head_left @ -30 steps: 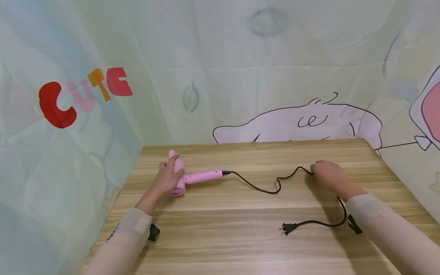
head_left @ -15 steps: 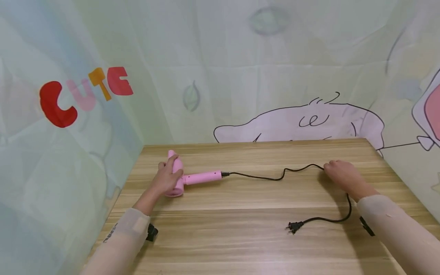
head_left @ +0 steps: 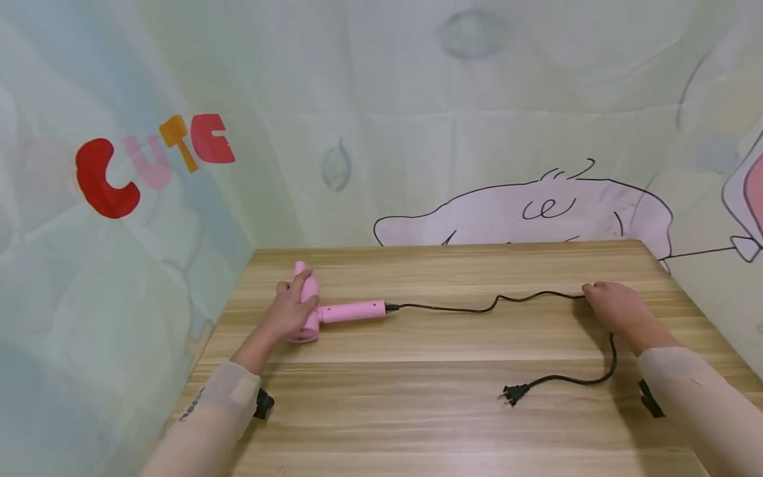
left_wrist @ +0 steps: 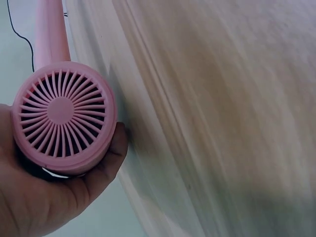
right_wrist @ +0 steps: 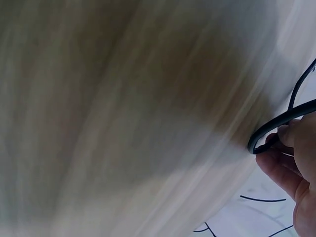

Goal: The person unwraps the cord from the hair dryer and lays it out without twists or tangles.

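A pink hair dryer (head_left: 353,311) lies at the left of the table, its handle pointing right. My left hand (head_left: 290,309) grips the dryer's head from above; in the left wrist view its round vented end (left_wrist: 61,111) shows, with fingers curled round the barrel. From the handle a black cord (head_left: 444,308) runs right, nearly straight, to my right hand (head_left: 620,311), which pinches it. Beyond that hand the cord curves back toward the front and ends in a two-prong plug (head_left: 514,394) on the table. The right wrist view shows the cord (right_wrist: 276,121) bent between thumb and fingers.
The wood-grain table (head_left: 381,424) carries the dryer and its cord. Printed cloth (head_left: 357,132) hangs behind and at both sides, close to the table's back and left edges. Black wrist devices (head_left: 263,403) sit under both forearms.
My right hand has moved right with the cord, pulling the stretch to the dryer straighter. The plug has slid slightly to the right. My left hand stays on the dryer.
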The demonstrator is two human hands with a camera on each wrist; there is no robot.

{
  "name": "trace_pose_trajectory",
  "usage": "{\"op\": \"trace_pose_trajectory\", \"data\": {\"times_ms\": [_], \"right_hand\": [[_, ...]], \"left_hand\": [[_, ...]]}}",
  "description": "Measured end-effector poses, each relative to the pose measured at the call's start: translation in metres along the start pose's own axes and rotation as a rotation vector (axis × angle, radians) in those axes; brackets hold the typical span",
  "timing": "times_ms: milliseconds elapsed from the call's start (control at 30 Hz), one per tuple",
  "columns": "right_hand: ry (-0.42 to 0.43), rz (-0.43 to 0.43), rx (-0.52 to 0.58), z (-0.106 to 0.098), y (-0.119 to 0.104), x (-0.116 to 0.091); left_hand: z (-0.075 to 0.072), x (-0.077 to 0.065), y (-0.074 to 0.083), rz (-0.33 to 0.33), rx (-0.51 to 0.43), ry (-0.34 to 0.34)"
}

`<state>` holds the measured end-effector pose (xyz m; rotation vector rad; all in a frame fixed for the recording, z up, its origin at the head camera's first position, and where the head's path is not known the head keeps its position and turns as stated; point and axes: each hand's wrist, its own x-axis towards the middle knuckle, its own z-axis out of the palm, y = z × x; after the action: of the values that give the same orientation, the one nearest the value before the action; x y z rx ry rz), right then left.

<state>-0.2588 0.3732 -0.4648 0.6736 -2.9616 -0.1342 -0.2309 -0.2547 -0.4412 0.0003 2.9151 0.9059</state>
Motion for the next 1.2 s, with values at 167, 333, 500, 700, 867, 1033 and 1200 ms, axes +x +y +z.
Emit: {"op": "trace_pose_trajectory", "data": {"times_ms": [167, 333, 500, 700, 867, 1033, 1200], "right_hand": [[-0.030, 0.063, 0.023, -0.003, -0.002, -0.005], [-0.042, 0.057, 0.019, -0.004, -0.011, -0.012], [0.059, -0.078, -0.042, 0.001, -0.024, -0.020], [0.180, -0.132, -0.084, 0.009, -0.033, -0.025], [0.203, -0.112, -0.098, 0.010, -0.039, -0.024], [0.226, -0.096, -0.121, 0.010, -0.042, -0.024], [0.224, -0.077, -0.121, 0.010, -0.042, -0.025]], "left_hand": [[0.003, 0.003, 0.003, -0.007, 0.011, 0.010], [0.004, 0.004, 0.006, -0.010, 0.018, 0.012], [0.007, 0.004, 0.009, -0.021, 0.019, 0.006], [0.009, 0.005, 0.011, -0.017, 0.020, 0.012], [0.009, 0.004, 0.012, -0.008, 0.025, 0.015], [0.010, 0.004, 0.015, 0.002, 0.030, 0.018], [0.010, 0.004, 0.017, 0.013, 0.035, 0.023]]}}
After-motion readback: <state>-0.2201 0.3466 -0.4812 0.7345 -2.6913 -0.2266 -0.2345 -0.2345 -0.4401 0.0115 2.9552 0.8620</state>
